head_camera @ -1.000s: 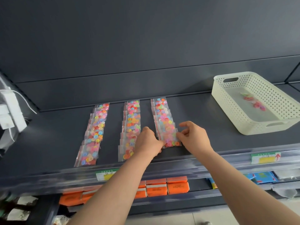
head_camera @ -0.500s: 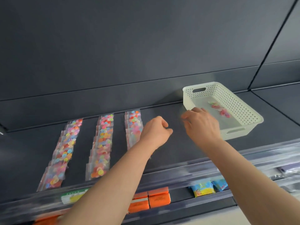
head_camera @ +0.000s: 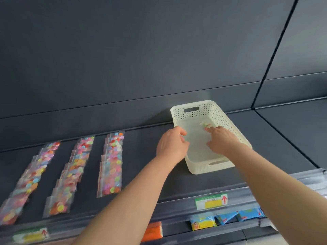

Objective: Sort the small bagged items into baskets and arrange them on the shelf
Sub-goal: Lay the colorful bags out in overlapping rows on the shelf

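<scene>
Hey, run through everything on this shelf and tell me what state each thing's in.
Basket, upright on the shelf, one bag visible inside.
Bag in basket, lying on the basket floor.
Three rows of bags, flat on the shelf, overlapping.
Right hand, inside the basket, fingertips at the bag; grip unclear.
Left hand, fingers curled at the basket's left rim; grip unclear.

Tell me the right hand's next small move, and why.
Probably leave the small bag and draw the right hand out of the basket: it is down at the bag inside the basket, though blur hides the grip, and three rows of bags wait on the shelf.
</scene>
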Motion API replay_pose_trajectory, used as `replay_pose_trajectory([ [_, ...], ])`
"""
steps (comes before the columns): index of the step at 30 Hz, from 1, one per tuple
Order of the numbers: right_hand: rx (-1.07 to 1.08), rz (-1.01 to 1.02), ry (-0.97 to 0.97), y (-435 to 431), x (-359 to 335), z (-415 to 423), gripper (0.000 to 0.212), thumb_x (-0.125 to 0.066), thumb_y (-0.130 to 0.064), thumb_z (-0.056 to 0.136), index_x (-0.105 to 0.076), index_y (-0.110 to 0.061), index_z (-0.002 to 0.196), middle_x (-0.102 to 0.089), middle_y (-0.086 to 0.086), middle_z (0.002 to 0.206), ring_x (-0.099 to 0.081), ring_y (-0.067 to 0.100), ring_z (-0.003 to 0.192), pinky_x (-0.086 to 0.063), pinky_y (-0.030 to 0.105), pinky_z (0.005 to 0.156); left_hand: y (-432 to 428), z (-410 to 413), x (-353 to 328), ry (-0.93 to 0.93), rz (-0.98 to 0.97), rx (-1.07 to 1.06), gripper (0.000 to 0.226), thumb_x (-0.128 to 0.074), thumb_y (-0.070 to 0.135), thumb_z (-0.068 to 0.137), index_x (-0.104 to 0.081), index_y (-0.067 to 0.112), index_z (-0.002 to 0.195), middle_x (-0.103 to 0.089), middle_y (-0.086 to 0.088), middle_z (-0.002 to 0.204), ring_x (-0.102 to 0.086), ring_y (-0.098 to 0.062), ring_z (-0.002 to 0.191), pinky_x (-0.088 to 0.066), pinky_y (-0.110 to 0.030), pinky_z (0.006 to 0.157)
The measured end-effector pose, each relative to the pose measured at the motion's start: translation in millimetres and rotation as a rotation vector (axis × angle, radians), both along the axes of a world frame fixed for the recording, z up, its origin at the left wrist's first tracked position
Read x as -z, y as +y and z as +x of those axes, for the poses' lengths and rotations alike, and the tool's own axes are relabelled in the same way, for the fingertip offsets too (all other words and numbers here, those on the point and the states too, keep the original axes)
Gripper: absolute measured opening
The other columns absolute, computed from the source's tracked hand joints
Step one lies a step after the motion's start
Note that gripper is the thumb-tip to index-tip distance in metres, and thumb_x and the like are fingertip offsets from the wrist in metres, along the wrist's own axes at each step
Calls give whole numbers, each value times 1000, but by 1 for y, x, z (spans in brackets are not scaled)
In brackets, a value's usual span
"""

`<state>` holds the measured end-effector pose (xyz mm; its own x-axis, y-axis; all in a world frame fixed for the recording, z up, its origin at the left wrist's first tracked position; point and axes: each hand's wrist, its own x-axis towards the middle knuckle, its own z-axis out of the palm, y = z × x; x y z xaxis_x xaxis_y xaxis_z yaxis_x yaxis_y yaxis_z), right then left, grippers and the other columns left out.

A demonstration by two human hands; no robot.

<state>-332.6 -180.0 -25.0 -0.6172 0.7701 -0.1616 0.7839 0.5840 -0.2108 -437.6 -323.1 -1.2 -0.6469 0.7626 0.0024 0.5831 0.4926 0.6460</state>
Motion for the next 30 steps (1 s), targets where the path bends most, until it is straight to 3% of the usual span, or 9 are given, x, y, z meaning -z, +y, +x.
replay_pose_trajectory([
  [3, -3, -33, -69, 15, 7, -8, 64, -61, -30, 84, -36, -21, 142, -46, 8, 128, -49, 32, 114, -44, 38, 89, 3, 2, 2, -20, 5, -46, 27, -60, 16, 87, -59, 27, 111, -63, 10, 97, -57, -12, 96, -50, -33, 84],
  [7, -79, 93, -17, 15, 15, -17, 29, -60, -15, 85, -59, -12, 114, -59, 5, 115, -62, 26, 94, -50, 31, 73, 5, 6, 2, -42, 33, -94, 27, -60, 15, 86, -61, 26, 111, -62, 11, 93, -57, -11, 93, -51, -34, 84],
  [12, 28, -16, 313, 12, -2, -7, 21, -55, -13, 90, -60, -17, 110, -65, 0, 93, -58, 21, 78, -43, 27, 65, 3, 7, -2, -92, 91, -121, 22, -60, 20, 88, -61, 27, 109, -62, 14, 93, -60, -10, 94, -53, -35, 86],
  [14, 75, -269, 563, 4, -24, -6, 22, -56, -10, 91, -59, -17, 111, -71, 2, 92, -62, 18, 73, -47, 27, 66, 0, 4, -5, -129, 163, -162, 20, -59, 23, 89, -62, 27, 108, -63, 16, 94, -62, -8, 93, -54, -36, 85],
  [17, 72, -846, 822, -25, -57, -8, 31, -48, 5, 90, -50, -9, 117, -73, 19, 92, -56, 25, 65, -48, 37, 69, -11, -2, -14, -316, 308, -233, 27, -61, 32, 92, -59, 25, 118, -63, 16, 101, -61, -4, 95, -53, -32, 87],
  [20, -86, -804, 700, -47, -63, -14, 45, -36, 10, 85, -44, -13, 122, -74, 12, 88, -61, 27, 67, -51, 41, 81, -30, -9, -20, -543, 345, -230, 25, -59, 37, 95, -62, 23, 115, -65, 10, 110, -60, -8, 100, -51, -30, 86],
  [24, -144, -760, 645, -77, -54, -28, 51, -43, 8, 89, -43, -16, 135, -73, -5, 86, -68, 21, 83, -52, 40, 93, -63, -20, -15, -537, 349, -257, 18, -60, 31, 95, -71, 18, 93, -71, 6, 94, -63, -11, 93, -50, -30, 83],
  [27, -180, -807, 631, -97, -45, -39, 56, -45, 7, 90, -37, -15, 141, -74, -2, 92, -69, 19, 84, -54, 38, 91, -88, -29, -12, -601, 355, -275, 25, -60, 42, 93, -70, 20, 95, -73, 6, 97, -65, -9, 94, -51, -30, 82],
  [30, -206, -813, 621, -115, -41, -48, 57, -46, 4, 91, -34, -16, 143, -74, 0, 100, -70, 20, 90, -53, 39, 93, -109, -39, -5, -518, 277, -248, 19, -63, 31, 93, -70, 14, 96, -70, 4, 88, -63, -11, 84, -48, -25, 74],
])
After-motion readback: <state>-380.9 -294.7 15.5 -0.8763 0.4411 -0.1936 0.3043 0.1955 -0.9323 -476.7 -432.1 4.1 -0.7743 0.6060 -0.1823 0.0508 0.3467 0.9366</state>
